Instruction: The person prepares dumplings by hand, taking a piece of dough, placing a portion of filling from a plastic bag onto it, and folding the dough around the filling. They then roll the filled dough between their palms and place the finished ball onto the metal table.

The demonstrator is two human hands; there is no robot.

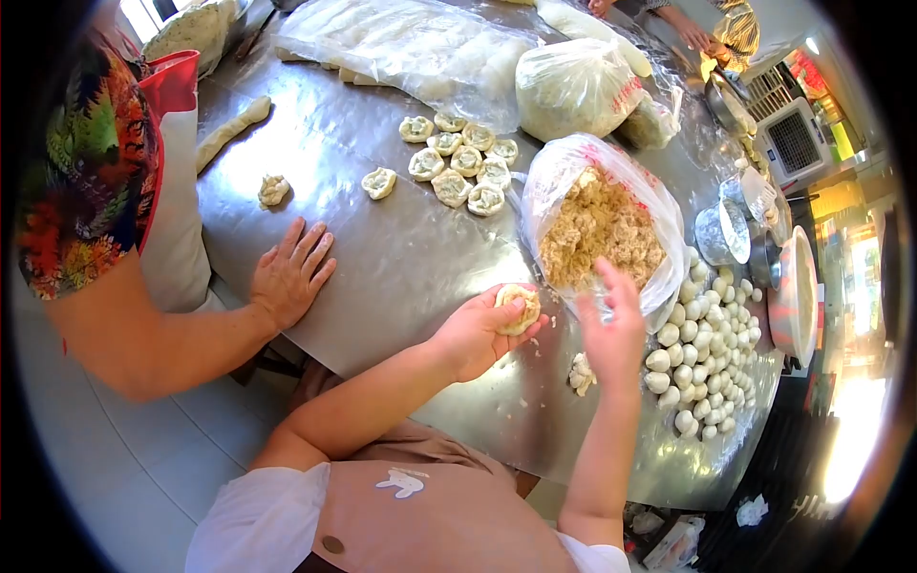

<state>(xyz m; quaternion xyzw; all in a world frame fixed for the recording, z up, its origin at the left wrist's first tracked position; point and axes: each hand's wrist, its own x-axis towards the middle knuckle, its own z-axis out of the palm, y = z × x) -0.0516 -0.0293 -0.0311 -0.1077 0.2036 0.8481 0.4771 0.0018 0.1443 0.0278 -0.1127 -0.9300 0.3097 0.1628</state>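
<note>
My left hand (475,334) is closed around a piece of dough (519,309) with some filling showing on top. Over the near edge of a plastic bag of crumbly tan filling (597,229) is my right hand (613,329). Its fingers are slightly blurred, stretched toward the filling with the thumb apart, and I see nothing held in them. A small lump of dough or filling (582,373) lies on the metal table just left of my right forearm. Many small dough balls (702,353) are grouped to the right of that arm.
A co-worker's hand (292,274) rests flat on the table (382,267) at left, near a filled bun (273,191) and a dough rope (234,132). Several shaped buns (466,160) sit farther back. Plastic covers dough (411,57) behind them. Metal bowls (722,233) stand at right.
</note>
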